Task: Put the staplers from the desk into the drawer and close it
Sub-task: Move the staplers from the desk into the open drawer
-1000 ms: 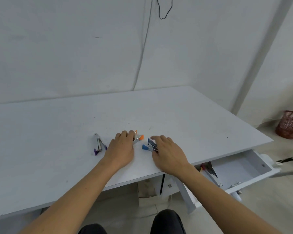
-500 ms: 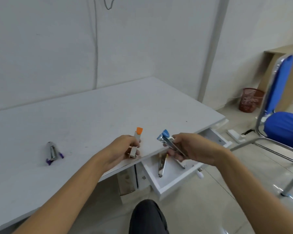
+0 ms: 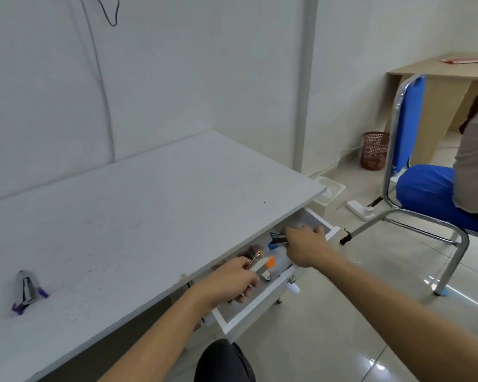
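Note:
The white drawer point(image 3: 255, 312) under the desk's right front edge stands pulled out. My left hand point(image 3: 229, 279) is over its near part, shut on the orange-tipped stapler point(image 3: 264, 266). Farther back my right hand point(image 3: 304, 245) reaches into the drawer, shut on the blue-tipped stapler point(image 3: 276, 241). A dark reddish stapler point(image 3: 250, 252) lies inside the drawer, partly hidden by the desk edge. One purple-tipped stapler point(image 3: 26, 292) rests on the white desk point(image 3: 149, 205) at the far left.
A blue chair with a chrome frame point(image 3: 422, 186) stands on the tiled floor to the right, with a person seated on it. A red mesh bin point(image 3: 374, 150) and a wooden desk point(image 3: 442, 86) are behind it. A white power strip point(image 3: 359, 209) lies on the floor.
Both hands picked a stapler off the desk, carried it right past the front edge, and lowered it into the open drawer. The view swung right.

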A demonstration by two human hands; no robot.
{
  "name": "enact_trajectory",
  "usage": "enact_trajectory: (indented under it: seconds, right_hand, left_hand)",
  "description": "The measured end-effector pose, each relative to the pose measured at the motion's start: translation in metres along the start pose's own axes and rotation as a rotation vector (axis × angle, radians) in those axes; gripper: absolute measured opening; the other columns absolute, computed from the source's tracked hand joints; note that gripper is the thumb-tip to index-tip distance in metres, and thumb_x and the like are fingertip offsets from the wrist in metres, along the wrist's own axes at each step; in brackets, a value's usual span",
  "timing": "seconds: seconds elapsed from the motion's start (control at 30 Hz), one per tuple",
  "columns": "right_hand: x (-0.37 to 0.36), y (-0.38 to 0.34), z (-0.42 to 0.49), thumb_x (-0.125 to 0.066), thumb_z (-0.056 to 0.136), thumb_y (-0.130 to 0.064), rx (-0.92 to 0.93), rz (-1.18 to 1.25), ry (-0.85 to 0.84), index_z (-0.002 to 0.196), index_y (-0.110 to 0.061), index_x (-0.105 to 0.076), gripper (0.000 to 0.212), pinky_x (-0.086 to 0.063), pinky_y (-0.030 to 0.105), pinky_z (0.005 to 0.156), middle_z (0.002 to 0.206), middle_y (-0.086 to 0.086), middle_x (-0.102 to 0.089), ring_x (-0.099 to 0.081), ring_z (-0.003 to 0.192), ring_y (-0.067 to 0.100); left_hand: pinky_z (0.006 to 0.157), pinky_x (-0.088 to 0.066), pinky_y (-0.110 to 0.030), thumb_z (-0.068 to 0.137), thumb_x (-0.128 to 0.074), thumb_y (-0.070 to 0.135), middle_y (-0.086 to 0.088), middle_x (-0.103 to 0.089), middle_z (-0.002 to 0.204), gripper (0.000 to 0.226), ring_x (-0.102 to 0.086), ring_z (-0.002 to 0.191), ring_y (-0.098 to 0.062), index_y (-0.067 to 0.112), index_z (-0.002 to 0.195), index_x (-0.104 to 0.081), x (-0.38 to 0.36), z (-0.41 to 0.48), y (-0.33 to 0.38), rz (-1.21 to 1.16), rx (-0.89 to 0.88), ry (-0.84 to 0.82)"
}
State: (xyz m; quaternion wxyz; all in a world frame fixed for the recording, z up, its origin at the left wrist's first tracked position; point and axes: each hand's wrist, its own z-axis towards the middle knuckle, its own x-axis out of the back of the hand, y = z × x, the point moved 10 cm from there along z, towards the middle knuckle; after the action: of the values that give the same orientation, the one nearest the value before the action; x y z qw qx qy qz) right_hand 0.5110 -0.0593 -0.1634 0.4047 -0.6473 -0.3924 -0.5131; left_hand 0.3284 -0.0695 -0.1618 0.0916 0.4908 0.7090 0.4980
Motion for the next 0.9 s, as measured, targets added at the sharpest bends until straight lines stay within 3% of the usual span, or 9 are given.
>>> enact_trajectory:
  seconds: [0.2, 0.37, 0.5, 0.6, 0.67, 0.77, 0.9]
  right_hand:
    - [0.012, 0.016, 0.01, -0.052, 0.08, -0.007, -0.142, -0.017, 0.137, 0.107, -0.015, -0.06, 0.029, -0.031, 0.046, 0.1, 0.109, 0.005, -0.067, -0.058, 0.112, 0.028]
    - [0.032, 0.026, -0.008, -0.048, 0.083, -0.005, -0.133, 0.366, 0.142, 0.106, -0.023, -0.069, 0.035, -0.041, 0.046, 0.1, 0.108, -0.002, -0.068, -0.062, 0.105, 0.024]
    - [0.048, 0.041, -0.036, -0.049, 0.084, -0.008, -0.127, 0.584, 0.151, 0.095, -0.028, -0.067, 0.029, -0.057, 0.046, 0.085, 0.094, -0.008, -0.069, -0.066, 0.09, 0.018]
    - [0.061, 0.045, -0.051, -0.05, 0.085, -0.005, -0.11, 0.623, 0.149, 0.095, -0.025, -0.064, 0.027, -0.059, 0.044, 0.08, 0.092, -0.001, -0.071, -0.067, 0.086, 0.019]
    - [0.068, 0.045, -0.057, -0.05, 0.086, -0.003, -0.111, 0.624, 0.148, 0.095, -0.025, -0.063, 0.027, -0.058, 0.041, 0.078, 0.092, 0.001, -0.071, -0.066, 0.085, 0.018]
    - [0.073, 0.044, -0.061, -0.049, 0.087, -0.003, -0.111, 0.625, 0.143, 0.093, -0.025, -0.062, 0.027, -0.056, 0.037, 0.074, 0.091, 0.001, -0.071, -0.066, 0.083, 0.018]
    - [0.079, 0.029, -0.059, -0.049, 0.085, -0.003, -0.08, 0.585, 0.133, 0.092, -0.025, -0.063, 0.027, -0.058, 0.039, 0.078, 0.089, -0.002, -0.072, -0.068, 0.086, 0.019]
  left_hand:
    - [0.062, -0.039, -0.03, 0.086, -0.041, 0.01, -0.007, -0.05, 0.083, 0.031, -0.047, 0.075, -0.021, 0.016, 0.114, -0.052, -0.005, 0.008, -0.012, 0.12, 0.03, 0.103]
    - [0.065, -0.045, -0.028, 0.085, -0.049, 0.014, -0.004, -0.06, 0.094, 0.035, -0.057, 0.082, -0.018, 0.017, 0.119, -0.055, -0.015, 0.031, -0.012, -0.02, 0.073, 0.119]
    - [0.067, -0.047, -0.03, 0.087, -0.045, 0.008, -0.009, -0.06, 0.091, 0.029, -0.056, 0.081, -0.02, 0.009, 0.115, -0.054, -0.023, 0.052, -0.005, -0.155, 0.106, 0.177]
    - [0.084, -0.054, -0.038, 0.091, -0.039, 0.006, -0.008, -0.065, 0.086, 0.018, -0.063, 0.086, -0.023, 0.01, 0.105, -0.051, -0.029, 0.064, 0.008, -0.28, 0.125, 0.222]
    - [0.095, -0.054, -0.041, 0.091, -0.039, 0.005, -0.011, -0.07, 0.098, 0.021, -0.068, 0.099, -0.027, 0.012, 0.106, -0.05, -0.03, 0.068, 0.011, -0.269, 0.136, 0.269]
    - [0.091, -0.052, -0.037, 0.085, -0.04, 0.004, -0.018, -0.065, 0.115, 0.038, -0.064, 0.103, -0.029, 0.004, 0.122, -0.051, -0.026, 0.064, 0.014, -0.125, 0.104, 0.277]
    - [0.075, -0.051, -0.035, 0.081, -0.043, 0.003, -0.011, -0.065, 0.096, 0.037, -0.063, 0.087, -0.025, 0.008, 0.112, -0.061, -0.012, 0.036, 0.023, 0.029, -0.052, 0.246]
